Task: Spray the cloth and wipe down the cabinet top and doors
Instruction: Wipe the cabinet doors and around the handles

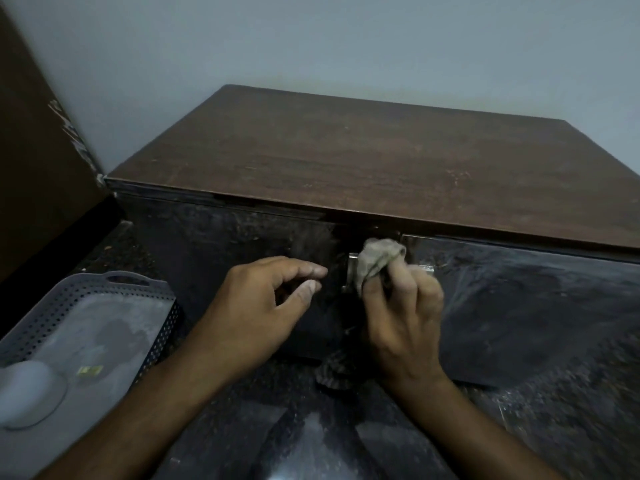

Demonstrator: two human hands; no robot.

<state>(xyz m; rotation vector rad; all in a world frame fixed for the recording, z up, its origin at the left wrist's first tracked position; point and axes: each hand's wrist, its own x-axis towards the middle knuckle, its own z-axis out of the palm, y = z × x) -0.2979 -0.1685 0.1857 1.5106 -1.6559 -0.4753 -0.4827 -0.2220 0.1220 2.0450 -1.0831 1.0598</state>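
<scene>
- A low cabinet with a brown top and dark glossy doors is taken as the landmark; it stands against a pale wall.
- A crumpled beige cloth is gripped in the right hand and pressed at the seam between the two doors, over a metal handle.
- The left hand is held just beside the left door, fingers loosely curled, nothing held; contact with the door cannot be told.
- A grey perforated tray is seen left of the cabinet, holding a blurred white object, possibly the sprayer.
</scene>
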